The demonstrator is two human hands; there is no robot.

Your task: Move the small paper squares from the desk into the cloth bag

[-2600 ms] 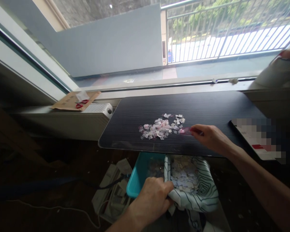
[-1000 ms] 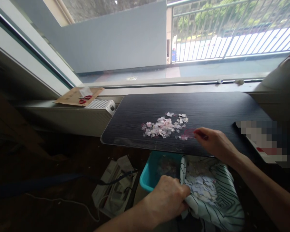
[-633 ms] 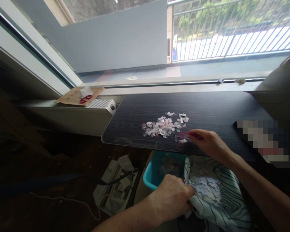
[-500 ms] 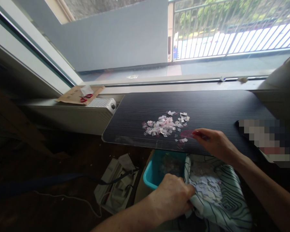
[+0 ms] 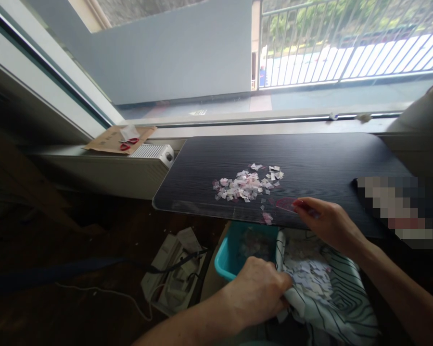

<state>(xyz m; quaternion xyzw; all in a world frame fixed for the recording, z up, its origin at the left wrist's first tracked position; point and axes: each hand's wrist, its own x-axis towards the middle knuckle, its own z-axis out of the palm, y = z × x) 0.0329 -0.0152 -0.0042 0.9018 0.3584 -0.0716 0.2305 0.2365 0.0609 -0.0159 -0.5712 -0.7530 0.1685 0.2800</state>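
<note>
My right hand is closed on a thin, see-through pink plastic piece with a rounded end, held just over the dark table. A heap of small white and pinkish paper-like pieces lies to its left. A few pinkish bits sit at the table's front edge. My left hand grips the rim of a pale green cloth bag with black lines, below the table. Many white pieces lie inside the bag. Beside it stands a turquoise bin with clear-looking scraps in it.
The dark table stands against the window sill. A blurred-out object rests at its right end. Red-handled scissors lie on a brown envelope at the left. On the floor is an open box with cables.
My right hand has drawn the pink plastic piece slightly right and down. White and pink bits near it have shifted to the table's front edge. My left hand keeps its hold on the bag.
</note>
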